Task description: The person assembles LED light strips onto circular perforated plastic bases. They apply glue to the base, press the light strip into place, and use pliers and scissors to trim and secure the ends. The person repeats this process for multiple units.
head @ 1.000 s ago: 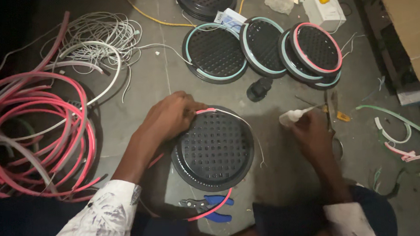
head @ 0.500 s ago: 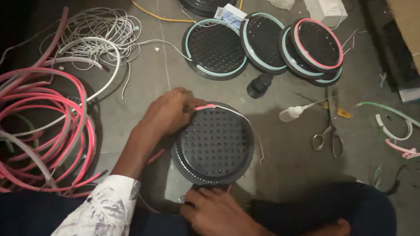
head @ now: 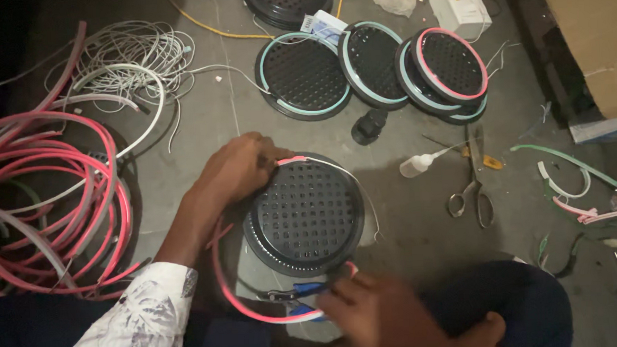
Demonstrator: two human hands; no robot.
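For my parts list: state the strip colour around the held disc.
Pink strip; head view shows it best.

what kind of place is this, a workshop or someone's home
Probably a small workshop where light fittings get assembled, worked on the bare floor. Coils of pink flexible strip lie to the left, finished black perforated discs are stacked ahead, and scissors and a glue bottle lie nearby.

The right hand (head: pixel 380 316) is blurred and hides part of the pink flexible strip (head: pixel 259 311); the blue-handled tool (head: pixel 300 292) is half covered.

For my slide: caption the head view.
Left hand presses pink strip onto black perforated disc; right hand at its lower edge.
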